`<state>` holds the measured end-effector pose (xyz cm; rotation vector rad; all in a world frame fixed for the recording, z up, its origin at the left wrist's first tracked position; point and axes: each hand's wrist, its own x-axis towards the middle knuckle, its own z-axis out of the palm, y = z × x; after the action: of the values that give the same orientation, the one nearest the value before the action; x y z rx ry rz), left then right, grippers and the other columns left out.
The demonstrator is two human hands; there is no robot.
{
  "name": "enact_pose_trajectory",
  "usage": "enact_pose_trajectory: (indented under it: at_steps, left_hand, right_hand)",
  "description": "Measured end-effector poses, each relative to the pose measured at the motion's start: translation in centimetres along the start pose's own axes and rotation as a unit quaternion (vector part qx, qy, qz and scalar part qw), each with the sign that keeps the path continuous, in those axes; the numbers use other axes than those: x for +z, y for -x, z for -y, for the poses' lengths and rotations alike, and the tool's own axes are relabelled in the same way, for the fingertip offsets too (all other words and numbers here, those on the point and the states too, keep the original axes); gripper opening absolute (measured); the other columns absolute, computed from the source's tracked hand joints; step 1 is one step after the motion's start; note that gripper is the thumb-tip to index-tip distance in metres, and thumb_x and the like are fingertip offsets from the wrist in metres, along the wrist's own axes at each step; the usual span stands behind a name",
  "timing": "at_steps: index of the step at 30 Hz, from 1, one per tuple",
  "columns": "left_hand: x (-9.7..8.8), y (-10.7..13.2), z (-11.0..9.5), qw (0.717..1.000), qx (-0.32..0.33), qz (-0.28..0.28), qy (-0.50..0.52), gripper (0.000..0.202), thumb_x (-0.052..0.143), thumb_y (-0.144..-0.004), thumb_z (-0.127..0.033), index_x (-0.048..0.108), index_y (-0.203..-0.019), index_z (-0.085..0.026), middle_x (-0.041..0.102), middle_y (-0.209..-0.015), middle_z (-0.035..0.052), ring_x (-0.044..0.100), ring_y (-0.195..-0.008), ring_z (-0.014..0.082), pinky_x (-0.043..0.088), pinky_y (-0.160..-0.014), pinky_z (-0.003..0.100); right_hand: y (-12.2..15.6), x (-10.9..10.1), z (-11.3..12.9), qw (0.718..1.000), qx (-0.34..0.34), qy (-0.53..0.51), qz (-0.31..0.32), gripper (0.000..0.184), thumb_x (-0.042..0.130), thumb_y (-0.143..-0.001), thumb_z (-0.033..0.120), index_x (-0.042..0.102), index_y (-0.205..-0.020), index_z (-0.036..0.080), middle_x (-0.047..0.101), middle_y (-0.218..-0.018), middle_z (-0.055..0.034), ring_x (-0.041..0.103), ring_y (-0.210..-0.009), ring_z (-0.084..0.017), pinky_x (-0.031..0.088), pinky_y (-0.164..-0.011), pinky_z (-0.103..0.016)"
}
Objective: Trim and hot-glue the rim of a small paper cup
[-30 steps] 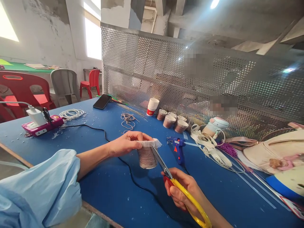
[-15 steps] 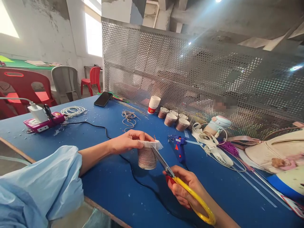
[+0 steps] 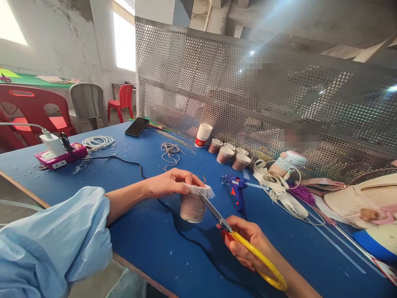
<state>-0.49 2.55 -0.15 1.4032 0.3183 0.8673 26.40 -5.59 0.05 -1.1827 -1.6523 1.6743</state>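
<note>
cup [image 3: 192, 207] left of glue gun [image 3: 237, 191]

Craft workshop: glue gun [image 3: 238, 194], yellow-handled scissors [image 3: 248, 245], cord-wrapped cups [image 3: 225, 156], scrap-littered blue worktable [image 3: 149, 252].

left hand [image 3: 170, 184] pinching brown-cord-wrapped white paper cup [image 3: 192, 207]
right hand [image 3: 243, 244], at the cup's four o'clock, holds yellow-handled metal scissors [image 3: 238, 237]
</note>
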Motion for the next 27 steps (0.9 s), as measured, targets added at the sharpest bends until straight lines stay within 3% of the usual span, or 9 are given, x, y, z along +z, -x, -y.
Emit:
enact_pose_trajectory:
  at_steps: [7, 13, 27]
  left_hand:
    - [-0.4, 0.0, 0.1, 0.999, -0.003, 0.029, -0.017, 0.029, 0.076, -0.072, -0.03, 0.055, -0.061, -0.014, 0.072, -0.107, 0.0125, 0.058, -0.117, 0.0309, 0.039, -0.1, 0.046]
    - [-0.4, 0.0, -0.1, 0.999, -0.01, 0.033, -0.028, 0.029, 0.075, -0.072, -0.031, 0.055, -0.06, -0.014, 0.072, -0.105, 0.0126, 0.059, -0.117, 0.0323, 0.04, -0.099, 0.047]
    - [-0.5, 0.1, -0.1, 0.997, -0.011, 0.066, -0.036, 0.03, 0.074, -0.073, -0.034, 0.055, -0.061, -0.014, 0.072, -0.108, 0.013, 0.059, -0.116, 0.0331, 0.042, -0.097, 0.046]
  right_hand:
    - [-0.4, -1.4, -0.4, 0.998, 0.012, 0.001, 0.065, 0.055, 0.077, -0.069, 0.06, 0.057, -0.096, 0.017, 0.044, -0.065, 0.0075, 0.027, -0.043, 0.0, 0.022, -0.037, -0.015]
    - [-0.5, -1.2, 0.1, 0.994, 0.017, -0.029, 0.099, 0.057, 0.075, -0.071, 0.061, 0.054, -0.099, 0.016, 0.044, -0.064, 0.0083, 0.023, -0.041, 0.001, 0.019, -0.036, -0.016]
    - [-0.4, -1.9, 0.4, 0.993, 0.039, -0.002, 0.115, 0.056, 0.074, -0.072, 0.061, 0.054, -0.101, 0.017, 0.041, -0.064, 0.0085, 0.021, -0.042, 0.001, 0.02, -0.037, -0.015]
